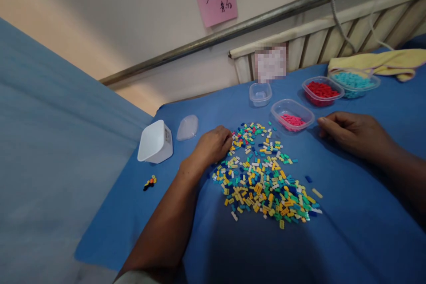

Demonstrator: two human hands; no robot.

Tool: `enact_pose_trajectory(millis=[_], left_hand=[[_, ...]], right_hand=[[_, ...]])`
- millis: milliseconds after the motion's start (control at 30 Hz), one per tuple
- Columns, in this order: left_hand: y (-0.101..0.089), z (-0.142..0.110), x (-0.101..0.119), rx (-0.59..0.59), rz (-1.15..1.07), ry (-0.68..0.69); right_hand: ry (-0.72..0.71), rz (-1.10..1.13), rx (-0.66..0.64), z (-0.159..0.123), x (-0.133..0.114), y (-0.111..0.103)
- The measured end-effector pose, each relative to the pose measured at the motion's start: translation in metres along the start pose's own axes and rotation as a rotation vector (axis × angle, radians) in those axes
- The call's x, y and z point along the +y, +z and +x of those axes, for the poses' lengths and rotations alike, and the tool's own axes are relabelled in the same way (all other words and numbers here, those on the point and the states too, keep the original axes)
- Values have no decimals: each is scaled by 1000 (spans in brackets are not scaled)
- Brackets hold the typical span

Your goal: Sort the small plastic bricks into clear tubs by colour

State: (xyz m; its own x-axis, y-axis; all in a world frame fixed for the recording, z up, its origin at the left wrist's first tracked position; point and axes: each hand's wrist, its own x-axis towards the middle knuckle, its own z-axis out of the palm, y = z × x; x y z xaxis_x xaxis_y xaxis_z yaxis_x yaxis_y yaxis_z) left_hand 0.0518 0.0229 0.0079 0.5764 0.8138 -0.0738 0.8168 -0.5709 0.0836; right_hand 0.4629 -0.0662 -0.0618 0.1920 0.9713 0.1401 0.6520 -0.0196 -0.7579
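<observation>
A loose pile of small plastic building bricks (266, 182) in yellow, green, blue, white and pink is spread over the blue cloth in front of me. At its upper left edge rests my left hand (216, 143), fingers curled down among the bricks; its fingertips are hidden. My right hand (349, 135) lies to the right, closed, with thumb against the curled fingers; anything inside is out of sight. Just left of it stands a clear tub (309, 118) with pink bricks (292, 120) at the bottom.
Behind are a small clear tub (260, 97), a tub of red bricks (322, 90), one of turquoise bricks (353, 80) and a yellow cloth (392, 63). On the left are a white box (149, 144), a clear lid (188, 128) and several loose bricks (151, 182).
</observation>
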Motion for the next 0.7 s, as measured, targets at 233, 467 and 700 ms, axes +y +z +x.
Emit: enact_pose_trajectory(millis=[233, 467, 700], left_hand=[[-3, -1, 13, 77, -474, -102], [-3, 26, 46, 19, -795, -66], [-28, 94, 103, 128, -510, 235]], right_hand=[[-16, 21, -7, 3, -7, 2], [-41, 52, -34, 6, -9, 3], [-74, 80, -37, 10, 0, 7]])
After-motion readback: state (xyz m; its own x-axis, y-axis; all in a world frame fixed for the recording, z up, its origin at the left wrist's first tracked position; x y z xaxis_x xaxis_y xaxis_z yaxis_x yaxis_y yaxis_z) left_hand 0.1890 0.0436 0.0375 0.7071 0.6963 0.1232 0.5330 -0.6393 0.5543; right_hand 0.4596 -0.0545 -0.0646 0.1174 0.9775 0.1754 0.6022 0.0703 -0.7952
